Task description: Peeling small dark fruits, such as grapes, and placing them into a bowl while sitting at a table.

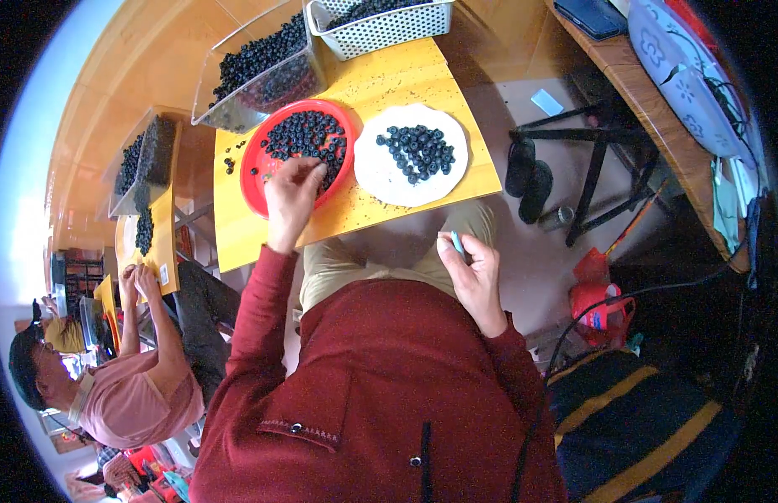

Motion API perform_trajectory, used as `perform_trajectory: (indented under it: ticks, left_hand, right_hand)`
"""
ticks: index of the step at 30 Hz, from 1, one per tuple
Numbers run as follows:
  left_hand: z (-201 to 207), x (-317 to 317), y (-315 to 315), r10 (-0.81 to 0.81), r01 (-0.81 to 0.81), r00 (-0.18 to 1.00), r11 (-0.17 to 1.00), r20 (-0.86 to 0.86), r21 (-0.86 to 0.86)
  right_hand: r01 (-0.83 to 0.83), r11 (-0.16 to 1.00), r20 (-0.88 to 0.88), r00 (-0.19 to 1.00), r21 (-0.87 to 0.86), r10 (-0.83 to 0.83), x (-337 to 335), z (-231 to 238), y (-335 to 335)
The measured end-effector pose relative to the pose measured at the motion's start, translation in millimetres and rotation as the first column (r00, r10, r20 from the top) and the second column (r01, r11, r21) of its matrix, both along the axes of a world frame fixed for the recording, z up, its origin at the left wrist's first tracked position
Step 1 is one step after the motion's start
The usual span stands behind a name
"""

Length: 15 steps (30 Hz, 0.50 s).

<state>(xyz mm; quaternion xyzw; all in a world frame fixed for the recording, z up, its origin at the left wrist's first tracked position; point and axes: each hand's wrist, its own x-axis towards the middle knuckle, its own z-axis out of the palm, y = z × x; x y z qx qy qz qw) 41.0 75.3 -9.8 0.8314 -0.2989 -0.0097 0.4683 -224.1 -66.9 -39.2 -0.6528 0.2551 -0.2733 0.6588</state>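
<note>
On the yellow table, a red round tray [253, 191] holds many small dark blue-black round pieces [305, 134] that look like berries or beads. My left hand [293, 194] reaches over its near right part, thumb and fingertips pinched together among the pieces; what they hold, if anything, is hard to make out. To the right stands a white scalloped plate [377, 186] with a cluster of the same dark pieces [417, 152]. My right hand [477, 272] is closed above my right thigh, away from the table. A short light-blue stick [457, 242] pokes out between its thumb and fingers.
Behind the tray stand a clear bin [238, 107] and a white perforated basket [389, 35], both with dark pieces. Crumbs and stray pieces dot the yellow table [355, 220]. A co-worker [137, 394] sits at left. A black cable [649, 289] hangs at right near a folding stool [603, 151].
</note>
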Motion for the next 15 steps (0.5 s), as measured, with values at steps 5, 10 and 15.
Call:
perform_trajectory:
  ticks: [5, 10, 15]
  left_hand:
    - [-3.3, 8.7, -20.8, -0.098, 0.092, 0.954, 0.995, 0.282, 0.036]
    - [3.6, -44.0, -80.3, -0.523, 0.455, 0.745, 0.853, 0.415, 0.256]
    - [-2.5, -53.6, -117.1, -0.669, 0.492, 0.555, 0.743, 0.494, 0.453]
  right_hand:
    - [0.029, 1.000, -0.015, 0.999, 0.004, -0.029, -8.2, -11.2, 0.6]
    - [0.045, 0.998, -0.026, 0.999, 0.049, -0.043, -17.9, -9.6, 1.9]
    - [0.092, 0.995, -0.025, 0.996, 0.027, -0.091, -30.9, -20.5, -0.2]
